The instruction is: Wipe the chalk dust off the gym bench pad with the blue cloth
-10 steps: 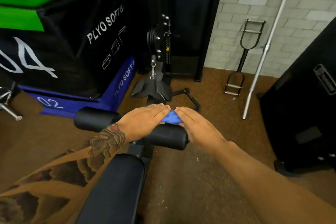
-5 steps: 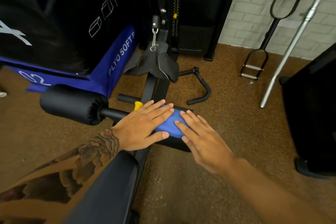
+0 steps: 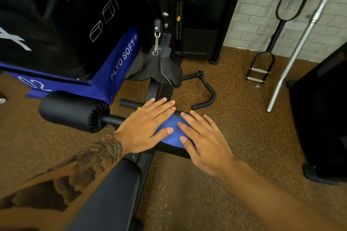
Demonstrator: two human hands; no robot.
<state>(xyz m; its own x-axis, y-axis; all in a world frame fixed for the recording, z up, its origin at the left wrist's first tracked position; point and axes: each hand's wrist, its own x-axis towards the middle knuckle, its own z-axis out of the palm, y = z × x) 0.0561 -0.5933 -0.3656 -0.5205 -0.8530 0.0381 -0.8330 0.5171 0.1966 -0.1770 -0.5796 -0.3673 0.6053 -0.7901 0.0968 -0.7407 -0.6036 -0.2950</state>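
The blue cloth point(image 3: 171, 131) lies draped over the bench's right black roller pad point(image 3: 170, 151). My left hand point(image 3: 144, 125) lies flat on the cloth's left part, fingers straight and apart. From the right, my right hand point(image 3: 204, 142) presses flat on the cloth's right part, fingers spread. Neither hand curls around the cloth. The left roller pad point(image 3: 73, 110) is bare, and the long black bench pad point(image 3: 112, 193) runs toward me under my tattooed left forearm. No chalk dust can be made out on the pads.
Black and blue plyo soft boxes point(image 3: 75, 24) stand at the left. A cable machine with a hanging strap point(image 3: 159, 65) is straight ahead. A curved black handle point(image 3: 206, 90) lies on the brown floor. A steel bar point(image 3: 300, 39) and a metal grip attachment point(image 3: 270, 43) lean on the brick wall.
A second ago my hands were close together over the cloth on the roller. They have since flattened and spread, so more blue cloth shows between them. The view has tilted down.
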